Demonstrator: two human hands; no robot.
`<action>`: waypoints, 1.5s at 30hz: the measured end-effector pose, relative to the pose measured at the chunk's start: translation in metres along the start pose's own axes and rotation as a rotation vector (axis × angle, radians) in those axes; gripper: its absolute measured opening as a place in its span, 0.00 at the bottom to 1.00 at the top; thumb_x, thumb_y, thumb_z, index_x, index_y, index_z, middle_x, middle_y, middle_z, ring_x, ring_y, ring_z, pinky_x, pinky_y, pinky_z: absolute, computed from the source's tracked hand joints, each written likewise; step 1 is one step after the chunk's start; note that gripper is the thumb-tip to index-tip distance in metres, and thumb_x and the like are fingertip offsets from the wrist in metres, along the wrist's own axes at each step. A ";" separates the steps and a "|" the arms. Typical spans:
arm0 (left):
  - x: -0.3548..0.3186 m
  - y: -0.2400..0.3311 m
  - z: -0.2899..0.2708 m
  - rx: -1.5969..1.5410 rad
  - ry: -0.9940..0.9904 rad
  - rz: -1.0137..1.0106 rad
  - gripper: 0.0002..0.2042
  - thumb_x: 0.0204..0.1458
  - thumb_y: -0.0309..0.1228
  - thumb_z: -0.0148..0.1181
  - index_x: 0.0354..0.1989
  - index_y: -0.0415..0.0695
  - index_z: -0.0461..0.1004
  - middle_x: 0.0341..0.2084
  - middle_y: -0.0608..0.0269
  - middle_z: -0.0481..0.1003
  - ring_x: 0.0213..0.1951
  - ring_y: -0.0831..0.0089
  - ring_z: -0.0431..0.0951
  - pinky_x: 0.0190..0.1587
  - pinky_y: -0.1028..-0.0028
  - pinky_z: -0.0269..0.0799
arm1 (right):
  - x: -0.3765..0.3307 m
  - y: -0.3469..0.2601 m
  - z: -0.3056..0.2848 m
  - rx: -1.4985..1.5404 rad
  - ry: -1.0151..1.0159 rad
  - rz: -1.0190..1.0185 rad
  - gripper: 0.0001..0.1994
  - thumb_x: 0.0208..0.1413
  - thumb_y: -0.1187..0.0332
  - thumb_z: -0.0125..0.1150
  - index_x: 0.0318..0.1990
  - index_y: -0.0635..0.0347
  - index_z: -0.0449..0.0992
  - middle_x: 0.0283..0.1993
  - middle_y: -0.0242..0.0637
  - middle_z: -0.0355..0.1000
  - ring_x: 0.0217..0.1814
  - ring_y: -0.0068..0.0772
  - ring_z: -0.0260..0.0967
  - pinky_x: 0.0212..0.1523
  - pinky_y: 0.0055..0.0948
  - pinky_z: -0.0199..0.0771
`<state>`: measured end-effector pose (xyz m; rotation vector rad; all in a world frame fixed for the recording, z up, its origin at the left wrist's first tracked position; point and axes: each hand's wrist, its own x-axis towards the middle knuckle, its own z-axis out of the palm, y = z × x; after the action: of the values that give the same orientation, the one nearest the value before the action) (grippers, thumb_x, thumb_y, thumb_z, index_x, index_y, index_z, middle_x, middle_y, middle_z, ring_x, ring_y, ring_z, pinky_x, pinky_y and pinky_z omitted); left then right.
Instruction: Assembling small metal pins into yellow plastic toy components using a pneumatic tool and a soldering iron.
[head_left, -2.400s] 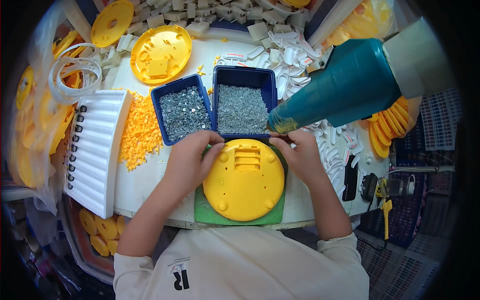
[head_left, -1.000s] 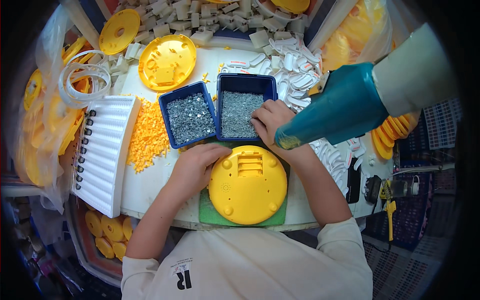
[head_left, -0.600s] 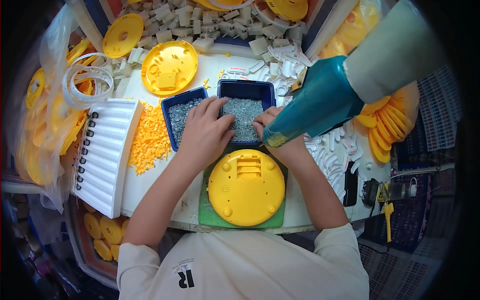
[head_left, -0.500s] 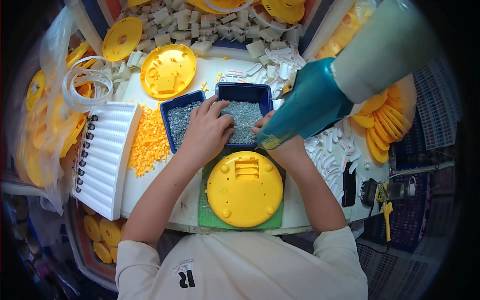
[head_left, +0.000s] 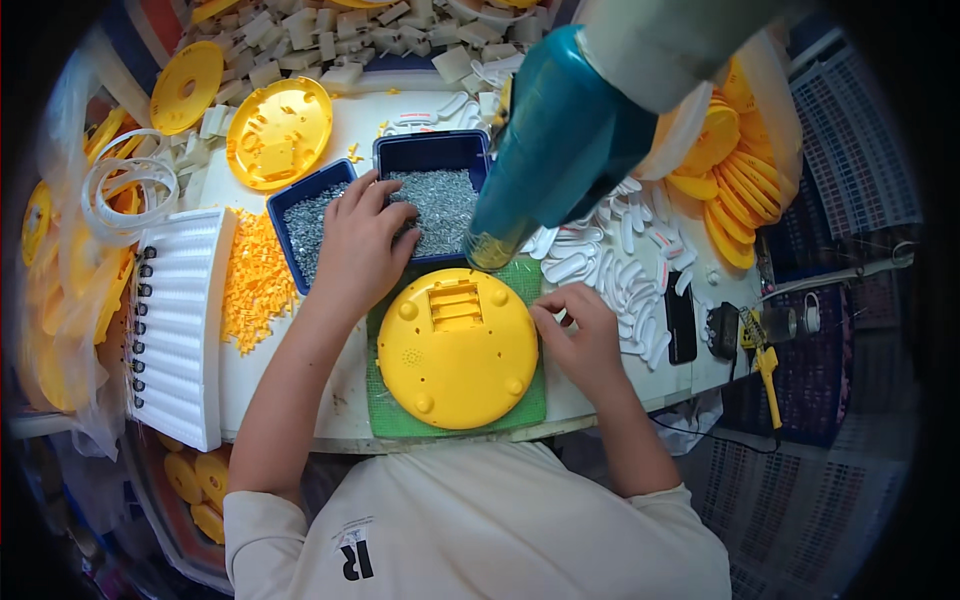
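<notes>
A round yellow plastic housing [head_left: 458, 370] lies on a green mat [head_left: 390, 415], its rectangular slotted recess facing up. Over the wall between two dark blue bins [head_left: 440, 150] of small silvery metal pieces [head_left: 440, 205] is my left hand [head_left: 365, 240]. Its fingers are bent and apart, the tips at the pieces in the right bin. My right hand [head_left: 580, 330] is beside the housing's right edge, thumb and forefinger pinched together. Whatever they hold is too small to make out. A teal tapered tool [head_left: 560, 140] with a pale grey upper part hangs over the right bin, partly hiding it.
Small orange pieces [head_left: 258, 280] and a ribbed white foam tray [head_left: 180, 320] lie at left. Another round yellow shell [head_left: 280, 133] sits behind the bins. White curved parts [head_left: 610, 270] and a black phone [head_left: 681, 318] lie at right. Pale blocks [head_left: 340, 75] are heaped at the back.
My right hand has come back from the right bin to the housing's right edge. My left hand stays at the bins. The whole view has shifted, and the teal tool appears farther left.
</notes>
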<state>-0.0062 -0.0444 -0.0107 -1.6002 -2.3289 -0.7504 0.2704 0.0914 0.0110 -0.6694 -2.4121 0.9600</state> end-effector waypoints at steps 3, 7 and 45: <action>0.004 -0.003 0.001 0.007 -0.043 0.008 0.08 0.54 0.32 0.71 0.40 0.49 0.82 0.57 0.61 0.76 0.69 0.54 0.67 0.66 0.50 0.62 | -0.030 0.001 0.004 0.122 0.041 0.195 0.04 0.60 0.75 0.67 0.38 0.66 0.82 0.37 0.37 0.78 0.38 0.28 0.77 0.37 0.26 0.76; 0.008 0.000 -0.002 -0.067 -0.022 -0.002 0.07 0.53 0.31 0.71 0.37 0.48 0.81 0.56 0.61 0.78 0.68 0.51 0.69 0.66 0.51 0.64 | -0.048 0.001 0.017 0.179 0.111 0.223 0.03 0.60 0.77 0.67 0.39 0.67 0.83 0.37 0.38 0.78 0.35 0.30 0.77 0.38 0.28 0.78; -0.133 0.043 -0.047 -0.295 0.074 -0.308 0.05 0.52 0.26 0.71 0.37 0.46 0.83 0.48 0.61 0.81 0.60 0.54 0.75 0.62 0.55 0.66 | 0.124 -0.008 0.065 -0.160 0.033 -0.475 0.04 0.54 0.74 0.72 0.34 0.59 0.81 0.35 0.37 0.76 0.40 0.43 0.74 0.42 0.40 0.72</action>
<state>0.0789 -0.1643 -0.0186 -1.2962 -2.5339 -1.2494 0.1348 0.1270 0.0029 -0.1415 -2.4693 0.5602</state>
